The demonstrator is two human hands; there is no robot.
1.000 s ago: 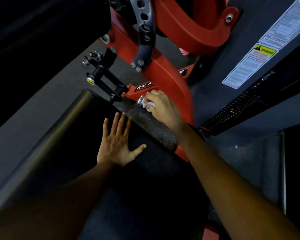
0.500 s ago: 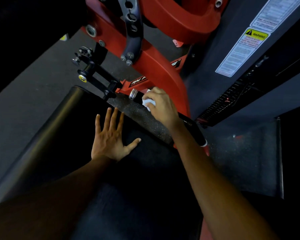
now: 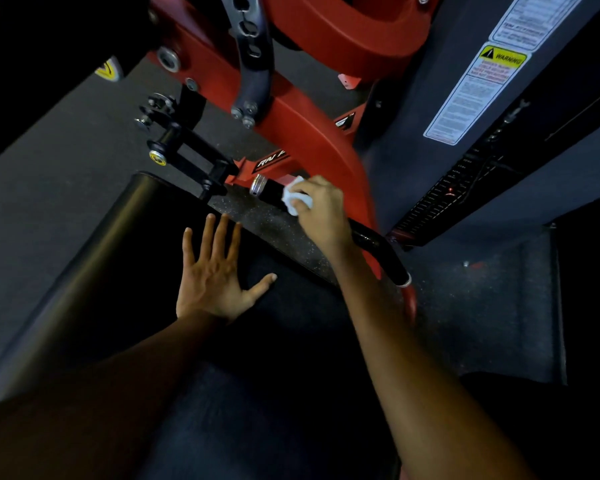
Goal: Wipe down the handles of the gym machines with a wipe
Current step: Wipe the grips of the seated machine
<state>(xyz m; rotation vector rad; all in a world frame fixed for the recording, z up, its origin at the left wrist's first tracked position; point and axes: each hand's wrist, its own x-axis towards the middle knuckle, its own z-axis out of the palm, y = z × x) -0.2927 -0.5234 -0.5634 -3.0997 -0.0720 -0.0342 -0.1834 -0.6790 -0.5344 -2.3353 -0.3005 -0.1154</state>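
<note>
White crumpled wipe (image 3: 296, 199) wrapped over the black rubber-sleeved handle bar (image 3: 368, 237), just behind its silver end cap (image 3: 258, 184), pinched there by the right hand (image 3: 321, 216); mid-wipe on this grip, by the look of it. Left hand (image 3: 212, 275) released, fingers flat and spread near the far edge of the black padded bench (image 3: 94, 258). Next, likely: drag down the bar toward its bend, keeping pressure all round.

The left hand (image 3: 212, 275) lies flat, palm down, its fingers (image 3: 219, 237) straight and slightly spread, thumb angled out to the right. Its forearm runs in from the lower left. The right hand (image 3: 321, 211) reaches further forward, knuckles up, fingers curled down in a grip, forearm extended from the lower right.
</note>
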